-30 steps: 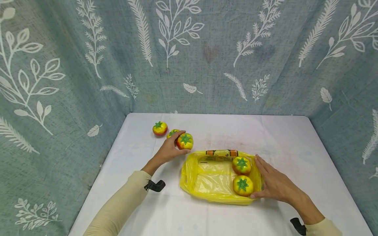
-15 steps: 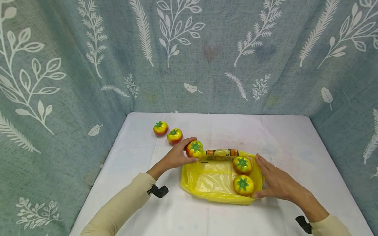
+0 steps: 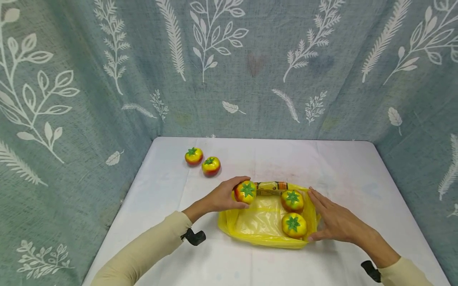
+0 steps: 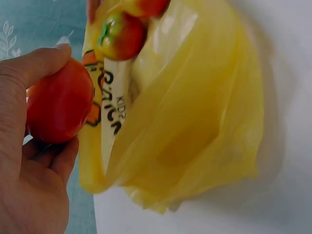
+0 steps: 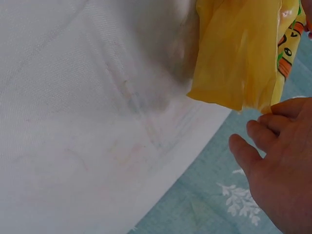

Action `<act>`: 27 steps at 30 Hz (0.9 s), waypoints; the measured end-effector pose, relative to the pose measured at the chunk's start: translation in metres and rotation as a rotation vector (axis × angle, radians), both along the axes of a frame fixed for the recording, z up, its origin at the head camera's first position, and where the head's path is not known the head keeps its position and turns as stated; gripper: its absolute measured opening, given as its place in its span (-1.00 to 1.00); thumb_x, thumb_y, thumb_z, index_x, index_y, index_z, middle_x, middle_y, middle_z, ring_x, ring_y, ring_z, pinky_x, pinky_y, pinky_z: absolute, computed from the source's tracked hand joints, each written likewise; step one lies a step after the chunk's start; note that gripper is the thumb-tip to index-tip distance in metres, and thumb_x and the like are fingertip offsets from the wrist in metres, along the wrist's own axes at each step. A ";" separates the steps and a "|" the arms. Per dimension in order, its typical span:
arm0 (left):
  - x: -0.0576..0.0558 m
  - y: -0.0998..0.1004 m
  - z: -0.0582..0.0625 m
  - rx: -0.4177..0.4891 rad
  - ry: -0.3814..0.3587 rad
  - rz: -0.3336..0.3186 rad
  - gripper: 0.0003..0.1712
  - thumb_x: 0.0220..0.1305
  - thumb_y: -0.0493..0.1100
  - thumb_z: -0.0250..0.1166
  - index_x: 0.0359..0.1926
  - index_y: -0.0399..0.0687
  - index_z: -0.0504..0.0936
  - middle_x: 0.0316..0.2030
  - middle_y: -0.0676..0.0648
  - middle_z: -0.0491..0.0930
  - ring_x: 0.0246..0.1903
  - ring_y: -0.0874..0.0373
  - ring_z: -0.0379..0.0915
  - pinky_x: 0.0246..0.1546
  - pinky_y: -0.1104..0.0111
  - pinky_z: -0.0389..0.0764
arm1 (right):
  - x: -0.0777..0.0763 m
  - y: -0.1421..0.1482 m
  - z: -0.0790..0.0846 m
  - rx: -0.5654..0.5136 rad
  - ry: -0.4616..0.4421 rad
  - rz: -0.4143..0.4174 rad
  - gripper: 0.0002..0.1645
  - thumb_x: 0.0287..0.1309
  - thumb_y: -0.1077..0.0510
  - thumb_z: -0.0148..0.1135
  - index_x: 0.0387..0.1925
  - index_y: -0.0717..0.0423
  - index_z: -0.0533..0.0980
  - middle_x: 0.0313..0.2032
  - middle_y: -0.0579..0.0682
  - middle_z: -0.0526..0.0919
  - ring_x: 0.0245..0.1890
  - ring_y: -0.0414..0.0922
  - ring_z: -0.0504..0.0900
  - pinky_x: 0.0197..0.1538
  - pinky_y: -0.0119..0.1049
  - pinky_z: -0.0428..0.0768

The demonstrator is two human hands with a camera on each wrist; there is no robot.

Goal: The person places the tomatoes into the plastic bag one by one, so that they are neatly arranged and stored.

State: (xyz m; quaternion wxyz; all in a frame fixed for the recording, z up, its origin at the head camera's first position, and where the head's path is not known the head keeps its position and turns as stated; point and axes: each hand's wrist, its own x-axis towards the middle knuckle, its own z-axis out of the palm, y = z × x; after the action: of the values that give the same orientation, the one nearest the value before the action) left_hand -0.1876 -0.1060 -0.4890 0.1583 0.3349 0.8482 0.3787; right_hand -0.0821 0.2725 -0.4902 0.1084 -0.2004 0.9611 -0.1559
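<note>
My left hand [image 3: 223, 197] grips a yellow-and-red tomato [image 3: 245, 192] with a green star-shaped top, held over the left end of a yellow plastic bag [image 3: 257, 239]. In the left wrist view, thumb and fingers curl round its red underside [image 4: 61, 107]. The bag lies spread like an open tray. Inside its right end sit two more tomatoes, one farther back [image 3: 292, 200] and one nearer [image 3: 294, 225]. My right hand [image 3: 338, 223] spans the bag's right end with fairly straight fingers, fingertips at the far corner and thumb at the near one.
Two loose tomatoes, one at the back left [image 3: 194, 156] and another beside it [image 3: 211, 166], rest on the white-covered table [image 3: 340, 167]. A printed cartoon label [image 3: 272, 186] runs along the bag's far rim. Grey-green leaf-patterned curtains [image 3: 264, 99] surround the table.
My left hand has carried the tomato right and nearer, from beside the loose ones to over the bag's left end. The right hand stays at the bag's right end.
</note>
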 end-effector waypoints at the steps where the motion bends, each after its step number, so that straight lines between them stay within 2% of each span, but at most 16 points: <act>1: 0.001 0.002 0.000 0.003 -0.005 -0.011 -0.03 0.11 -0.03 0.56 0.47 -0.03 0.29 0.30 -0.04 0.45 0.14 0.16 0.46 0.25 0.29 0.48 | 0.000 0.000 0.000 0.000 0.001 0.003 0.67 -0.30 -0.62 0.44 0.58 0.25 -0.08 0.56 0.26 -0.03 0.41 0.28 0.27 0.23 0.25 0.46; 6: 0.009 0.013 -0.001 0.007 -0.023 -0.064 -0.03 0.14 0.01 0.54 0.49 -0.01 0.27 0.32 0.00 0.44 0.16 0.20 0.44 0.26 0.33 0.46 | 0.000 -0.001 0.000 -0.001 -0.004 0.012 0.66 -0.29 -0.61 0.44 0.58 0.26 -0.07 0.56 0.26 -0.04 0.40 0.28 0.28 0.22 0.25 0.47; 13: 0.017 0.025 -0.004 0.053 -0.030 -0.133 -0.01 0.14 0.04 0.54 0.49 -0.10 0.26 0.32 -0.03 0.43 0.15 0.21 0.46 0.22 0.37 0.48 | 0.000 -0.002 0.000 -0.011 -0.016 0.001 0.67 -0.29 -0.59 0.47 0.59 0.24 -0.10 0.56 0.26 -0.06 0.38 0.30 0.30 0.20 0.26 0.48; 19: 0.020 0.030 -0.009 0.055 -0.060 -0.161 0.01 0.15 0.05 0.53 0.49 -0.15 0.24 0.26 -0.02 0.45 0.10 0.24 0.45 0.18 0.41 0.50 | 0.000 -0.003 0.000 -0.012 -0.028 -0.006 0.67 -0.28 -0.59 0.46 0.59 0.23 -0.12 0.56 0.26 -0.06 0.38 0.30 0.31 0.20 0.26 0.48; 27: 0.024 0.039 -0.015 0.047 -0.049 -0.172 -0.01 0.16 0.02 0.51 0.50 -0.15 0.22 0.32 -0.06 0.39 0.16 0.21 0.40 0.20 0.38 0.48 | 0.001 -0.003 -0.001 -0.004 0.011 0.010 0.66 -0.27 -0.60 0.44 0.59 0.22 -0.11 0.56 0.25 -0.03 0.38 0.28 0.32 0.17 0.24 0.52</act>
State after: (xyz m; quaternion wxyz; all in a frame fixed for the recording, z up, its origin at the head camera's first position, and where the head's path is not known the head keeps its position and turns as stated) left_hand -0.1632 -0.0675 -0.5042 0.2031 0.4009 0.8030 0.3914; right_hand -0.0808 0.2697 -0.4909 0.1037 -0.2060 0.9605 -0.1560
